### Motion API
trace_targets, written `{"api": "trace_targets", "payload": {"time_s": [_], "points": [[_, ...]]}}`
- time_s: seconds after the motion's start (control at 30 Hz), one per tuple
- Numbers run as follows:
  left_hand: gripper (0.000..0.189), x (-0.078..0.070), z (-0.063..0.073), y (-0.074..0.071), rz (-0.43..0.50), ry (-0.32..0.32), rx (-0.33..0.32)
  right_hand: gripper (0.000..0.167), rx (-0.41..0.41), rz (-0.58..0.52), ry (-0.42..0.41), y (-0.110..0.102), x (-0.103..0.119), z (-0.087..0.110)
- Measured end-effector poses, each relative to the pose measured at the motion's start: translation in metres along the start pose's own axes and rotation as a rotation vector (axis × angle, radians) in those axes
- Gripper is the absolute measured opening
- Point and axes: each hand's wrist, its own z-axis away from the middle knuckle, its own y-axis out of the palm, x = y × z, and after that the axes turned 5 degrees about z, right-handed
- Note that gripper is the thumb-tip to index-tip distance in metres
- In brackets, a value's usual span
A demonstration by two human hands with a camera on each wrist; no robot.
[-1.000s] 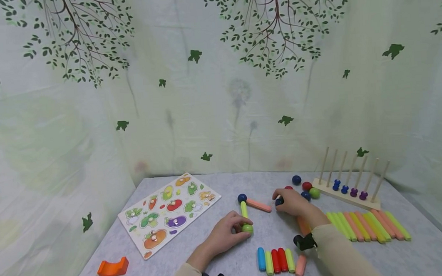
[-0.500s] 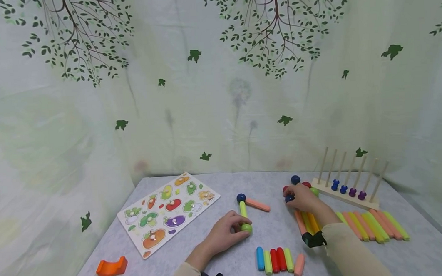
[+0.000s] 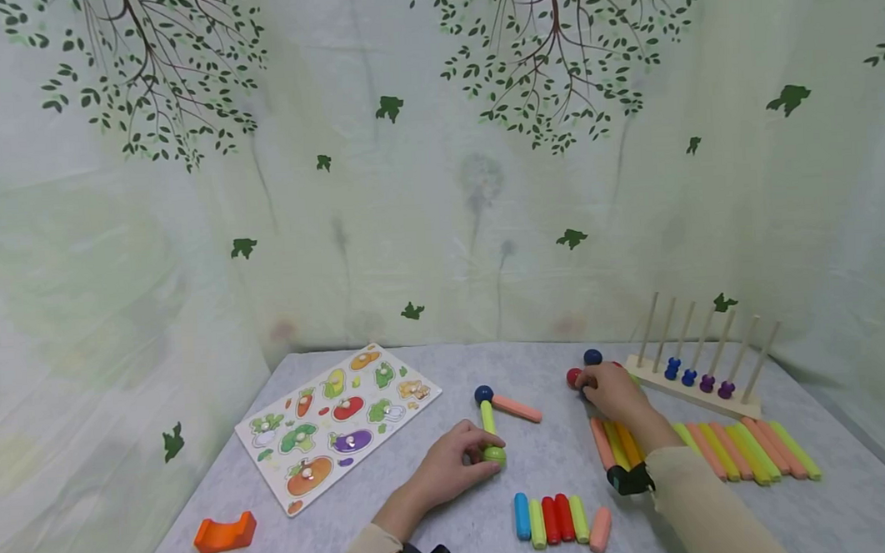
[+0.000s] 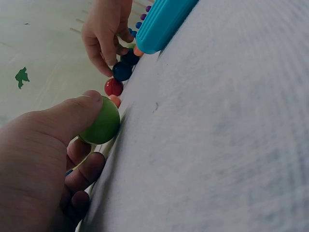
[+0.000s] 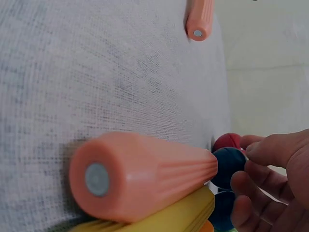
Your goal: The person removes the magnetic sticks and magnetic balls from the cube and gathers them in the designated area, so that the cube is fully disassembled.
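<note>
My left hand (image 3: 455, 462) holds a green ball (image 4: 102, 123) between thumb and fingers, low over the table. A light green magnetic stick (image 3: 488, 418) runs from that ball to a dark blue ball (image 3: 484, 395), where a salmon stick (image 3: 518, 409) also joins at an angle. At the right, my right hand (image 3: 614, 393) has its thumb and fingertips about another dark blue ball (image 5: 229, 167), partly hidden in the head view. Beside it lies a red ball (image 3: 573, 377). A ribbed salmon magnetic stick (image 5: 145, 176) points toward the blue ball in the right wrist view.
A vegetable puzzle board (image 3: 345, 423) lies left, with an orange curved block (image 3: 226, 533) in front. Short sticks (image 3: 550, 520) line up near the front. Longer sticks (image 3: 752, 451) lie right, before a wooden peg rack (image 3: 696, 388) with small bear-shaped counters.
My right hand has moved right and slightly away from me with the dark blue ball, toward the other balls. My left hand stays at the green ball.
</note>
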Motion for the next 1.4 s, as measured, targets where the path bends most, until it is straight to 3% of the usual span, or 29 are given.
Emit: {"api": "trace_targets", "payload": {"time_s": [0.27,0.53,0.8,1.03,1.2,1.4], "points": [[0.026,0.000,0.000,-0.001,0.010,0.005,0.001,0.019,-0.014,-0.029,-0.068,0.007,0.010,0.008],[0.026,0.000,0.000,-0.001,0.011,-0.001,0.004,0.021,0.131,-0.108,-0.151,0.013,0.040,0.014],[0.026,0.000,0.000,-0.002,0.021,-0.004,0.004,0.021,0.221,-0.072,-0.191,0.027,0.056,0.011],[0.028,-0.003,0.001,-0.002,0.015,-0.009,0.008,0.017,0.215,-0.032,-0.158,0.030,0.059,0.010],[0.027,-0.003,0.000,-0.002,0.011,-0.007,0.009,0.020,0.189,-0.082,-0.124,0.028,0.064,0.012],[0.026,-0.002,0.000,-0.002,0.014,-0.011,0.008,0.028,0.156,-0.145,-0.182,0.026,0.069,0.018]]}}
